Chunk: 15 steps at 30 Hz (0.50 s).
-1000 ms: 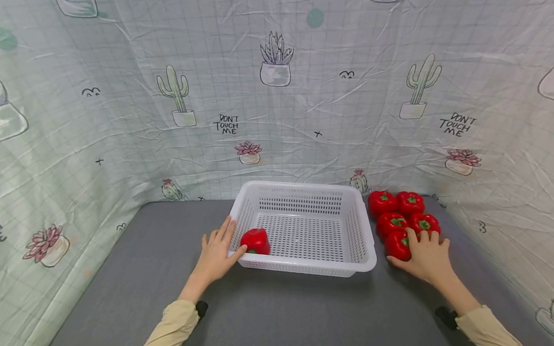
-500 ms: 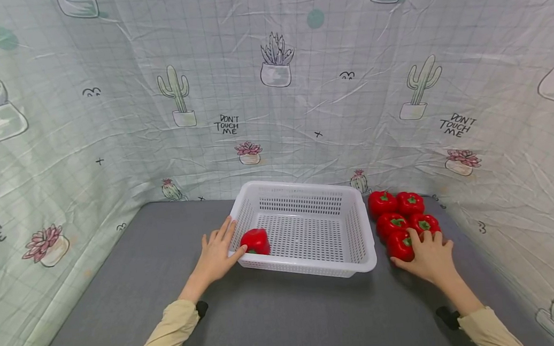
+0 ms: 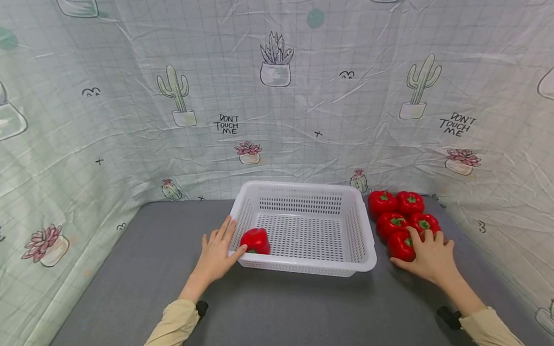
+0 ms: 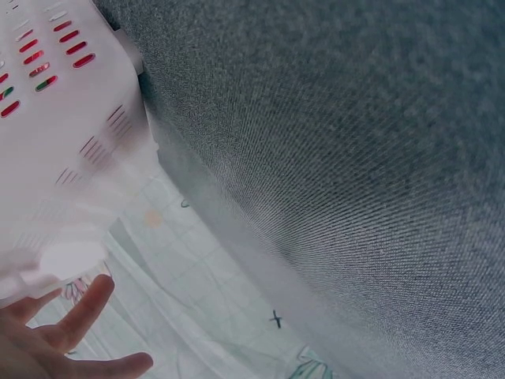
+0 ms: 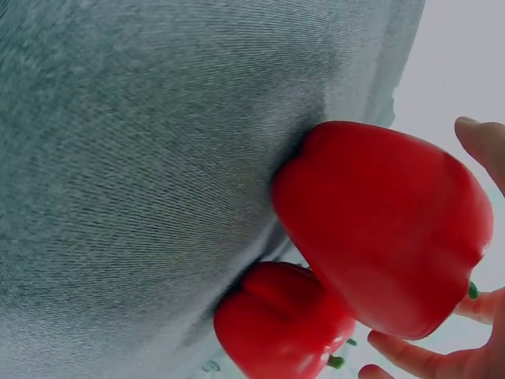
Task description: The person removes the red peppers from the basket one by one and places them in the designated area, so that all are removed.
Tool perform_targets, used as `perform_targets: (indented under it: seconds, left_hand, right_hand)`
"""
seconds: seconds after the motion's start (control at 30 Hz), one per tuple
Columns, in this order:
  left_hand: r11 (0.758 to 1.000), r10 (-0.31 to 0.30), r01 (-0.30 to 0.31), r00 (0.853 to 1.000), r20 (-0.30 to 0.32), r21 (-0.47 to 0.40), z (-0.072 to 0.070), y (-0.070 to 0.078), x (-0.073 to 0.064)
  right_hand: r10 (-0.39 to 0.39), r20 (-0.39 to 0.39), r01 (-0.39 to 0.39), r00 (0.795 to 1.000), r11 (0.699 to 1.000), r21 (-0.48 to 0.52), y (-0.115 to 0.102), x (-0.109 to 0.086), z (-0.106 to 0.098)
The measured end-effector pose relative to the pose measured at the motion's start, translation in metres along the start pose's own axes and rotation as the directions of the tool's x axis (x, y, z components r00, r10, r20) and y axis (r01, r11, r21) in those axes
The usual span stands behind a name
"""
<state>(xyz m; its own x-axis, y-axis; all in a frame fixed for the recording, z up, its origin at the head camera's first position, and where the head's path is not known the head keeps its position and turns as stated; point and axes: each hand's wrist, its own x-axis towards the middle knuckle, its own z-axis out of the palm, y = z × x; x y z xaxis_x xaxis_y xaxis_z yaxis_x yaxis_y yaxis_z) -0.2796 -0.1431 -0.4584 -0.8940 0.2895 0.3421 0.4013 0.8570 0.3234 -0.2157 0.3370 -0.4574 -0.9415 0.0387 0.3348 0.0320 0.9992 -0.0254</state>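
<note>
My right hand (image 3: pixel 429 256) has its thumb and fingers curved round the nearest red bell pepper (image 3: pixel 400 247), which stands stem up on the table. In the right wrist view this bell pepper (image 5: pixel 379 229) fills the middle, with the thumb and fingers round its stem end. My left hand (image 3: pixel 215 255) rests with spread fingers on the left front corner of a white plastic basket (image 3: pixel 303 265). One red bell pepper (image 3: pixel 256 241) lies inside that corner, its stem towards the front wall. The basket's slotted outer wall (image 4: pixel 71 134) shows in the left wrist view.
Several more red bell peppers (image 3: pixel 391 223) stand close together right of the basket, partly touching each other. The grey table (image 3: pixel 287 317) stretches in front. A cloth (image 3: pixel 301 112) with cactus drawings hangs behind and along both sides.
From one second to half a second ago, my right hand shifted slightly right together with the nearest bell pepper. Since then both have kept still. My left hand and the basket have not moved.
</note>
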Motion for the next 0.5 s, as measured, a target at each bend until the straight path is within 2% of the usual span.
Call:
perform_targets:
  seconds: [0.27,0.5]
  left_hand:
    - [1.0,0.012,-0.012,1.0,-0.011,0.013,0.0,0.0,0.0]
    - [1.0,0.01,-0.01,1.0,-0.007,0.01,0.0,-0.001,0.0]
  right_hand:
    - [-0.033,-0.059,0.032,0.998,0.999,-0.004,-0.005,0.002,-0.003]
    - [-0.094,-0.14,0.097,0.986,0.995,0.017,-0.014,0.01,-0.014]
